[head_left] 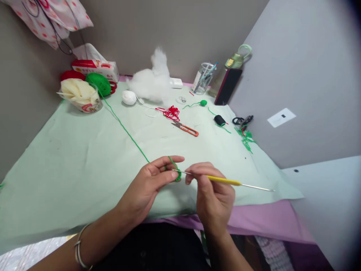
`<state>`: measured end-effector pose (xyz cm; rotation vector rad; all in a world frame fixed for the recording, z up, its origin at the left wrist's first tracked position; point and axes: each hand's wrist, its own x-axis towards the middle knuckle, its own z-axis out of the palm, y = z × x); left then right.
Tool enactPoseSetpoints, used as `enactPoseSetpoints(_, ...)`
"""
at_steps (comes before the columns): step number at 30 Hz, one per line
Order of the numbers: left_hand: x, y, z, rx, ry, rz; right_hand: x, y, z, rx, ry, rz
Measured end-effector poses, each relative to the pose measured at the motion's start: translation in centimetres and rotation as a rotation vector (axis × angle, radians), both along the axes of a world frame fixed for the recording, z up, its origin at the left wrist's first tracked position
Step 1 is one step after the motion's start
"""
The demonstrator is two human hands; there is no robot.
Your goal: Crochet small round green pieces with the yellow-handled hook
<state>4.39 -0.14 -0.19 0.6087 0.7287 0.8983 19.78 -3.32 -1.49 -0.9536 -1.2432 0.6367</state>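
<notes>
My left hand (150,182) pinches a small green crochet piece (178,175) between thumb and fingers, with green yarn looped over the fingers. That yarn (124,130) runs back across the cloth to a green ball (98,83) at the far left. My right hand (213,192) is closed around a crochet hook (224,180) with a yellow handle. The hook's left tip reaches the green piece, while its other metal end points out to the right. Beyond my hands lie orange-handled snips (187,129) and a tangle of red yarn (171,113).
A pale green cloth (84,158) covers the table. Along the back stand a tub (84,103), a tissue pack (97,67), white stuffing (150,82), a pen cup (203,79), a phone (228,86) and a bottle (235,60). Green scraps (246,139) lie at the right.
</notes>
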Motion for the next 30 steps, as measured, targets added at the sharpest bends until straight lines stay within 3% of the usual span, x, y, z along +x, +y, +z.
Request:
enactPoseSetpoints(4,0.2,-0.4,0.4,0.053,0.053,-0.002,0.0,0.2,-0.2,-0.032,-0.039,0.013)
enactPoseSetpoints(10,-0.3,-0.3,0.6,0.077,0.108,0.006,0.5,0.6,-0.6,-0.123,0.188,0.12)
enactPoseSetpoints(13,-0.4,-0.2,0.6,0.086,0.12,-0.005,0.9,0.5,-0.3,-0.117,0.187,0.151)
enactPoseSetpoints(17,-0.3,-0.2,0.6,0.101,0.136,-0.004,1.2,-0.3,-0.1,-0.037,-0.025,0.077)
enactPoseSetpoints(23,-0.4,-0.2,0.3,0.137,0.182,0.035,1.2,-0.8,-0.1,0.255,-0.428,0.001)
enactPoseSetpoints(30,0.1,-0.6,0.4,0.132,0.182,0.075,1.1,-0.5,-0.8,0.342,-0.708,-0.092)
